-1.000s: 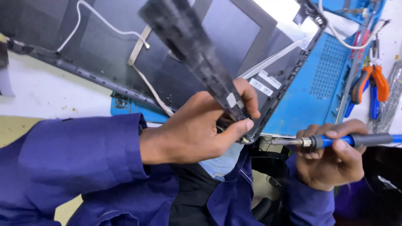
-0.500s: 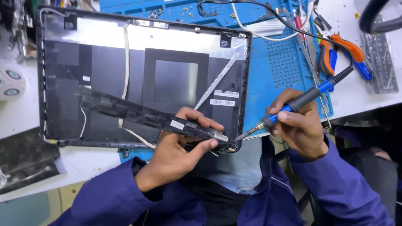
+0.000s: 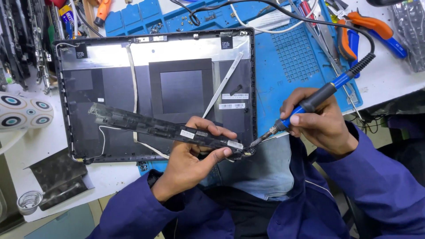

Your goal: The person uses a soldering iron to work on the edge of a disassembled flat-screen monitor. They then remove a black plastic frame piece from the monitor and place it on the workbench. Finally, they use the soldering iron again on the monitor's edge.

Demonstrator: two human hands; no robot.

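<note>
1. Long black plastic strip [image 3: 164,128] held over the near edge of an opened laptop lid [image 3: 155,93], its right end at the soldering tip.
2. Left hand [image 3: 195,152] pinches the strip near that end, thumb beneath.
3. Right hand [image 3: 321,121] grips a blue-handled soldering iron [image 3: 310,104]; tip seems to touch the strip, contact unclear.
4. Lid lies on a blue mat [image 3: 301,57] on the white bench [image 3: 48,141].
5. Orange-handled pliers [image 3: 354,31] lie far right on the mat.

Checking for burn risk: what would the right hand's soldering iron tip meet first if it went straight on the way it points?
The right hand aims the soldering iron down-left; its tip seems already at the black plastic strip's end, beside the left hand's fingertips.
</note>
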